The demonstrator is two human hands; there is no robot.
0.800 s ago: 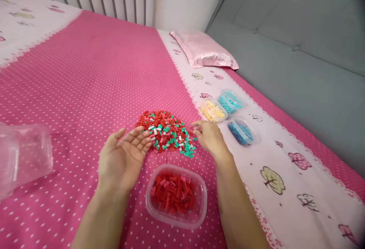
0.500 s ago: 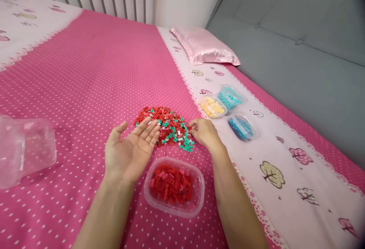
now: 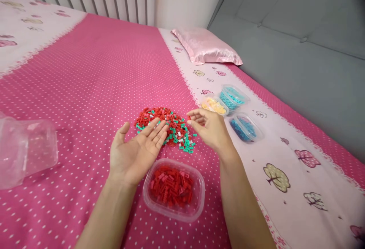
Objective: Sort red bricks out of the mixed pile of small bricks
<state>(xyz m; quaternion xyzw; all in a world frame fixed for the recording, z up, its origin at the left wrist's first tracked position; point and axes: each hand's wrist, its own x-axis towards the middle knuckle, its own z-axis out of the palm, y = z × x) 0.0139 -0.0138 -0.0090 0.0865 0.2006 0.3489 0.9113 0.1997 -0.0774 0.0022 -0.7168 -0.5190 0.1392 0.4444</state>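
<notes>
Palm up and fingers stretched out, my left hand (image 3: pixel 135 154) is open and holds nothing that I can see. It hovers by the near left side of a pile of small toy bricks (image 3: pixel 159 114) in red, green, white and pink. My right hand (image 3: pixel 209 129) is at the pile's right side, thumb and forefinger pinched on a small red brick (image 3: pixel 188 118). Closer to me, between my forearms, a clear plastic tub (image 3: pixel 196 207) holds red bricks (image 3: pixel 171 184) with some pink ones among them.
Right of the pile stand clear tubs of yellow pieces (image 3: pixel 213 105), turquoise pieces (image 3: pixel 231 97) and blue pieces (image 3: pixel 244 127). Stacked clear containers (image 3: pixel 42 142) lie at the left. A pink pillow (image 3: pixel 207 45) rests at the back, beside a grey padded headboard (image 3: pixel 285 51).
My right hand has lifted away from the pile's right edge with a red brick between its fingertips. My left hand has shifted slightly right, still palm up.
</notes>
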